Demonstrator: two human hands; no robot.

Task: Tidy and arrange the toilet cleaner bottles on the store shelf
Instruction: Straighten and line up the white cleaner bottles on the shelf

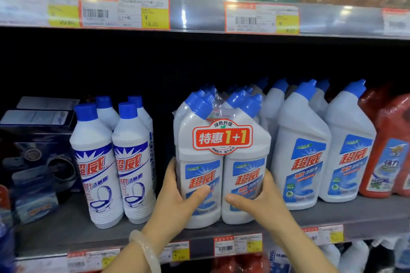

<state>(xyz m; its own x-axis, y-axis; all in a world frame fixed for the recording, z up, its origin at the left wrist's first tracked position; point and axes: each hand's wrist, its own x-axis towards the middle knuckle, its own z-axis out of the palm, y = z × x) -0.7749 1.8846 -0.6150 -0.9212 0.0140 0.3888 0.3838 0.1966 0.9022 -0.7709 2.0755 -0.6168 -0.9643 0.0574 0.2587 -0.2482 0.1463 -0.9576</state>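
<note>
The left hand [177,197] and right hand [255,203] clasped the 2-bottle pack [221,139] from either side, thumbs curled across its front; single bottles [301,150] stood right of the grip.

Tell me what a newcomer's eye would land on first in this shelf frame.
The shrink-wrapped twin pack of white, blue-capped bottles at the centre of the shelf, with its red 1+1 sticker, draws the eye first. The left hand and right hand grip its lower sides, thumbs on the front. After that, the red bottles at the far right stand out against all the white.
</note>
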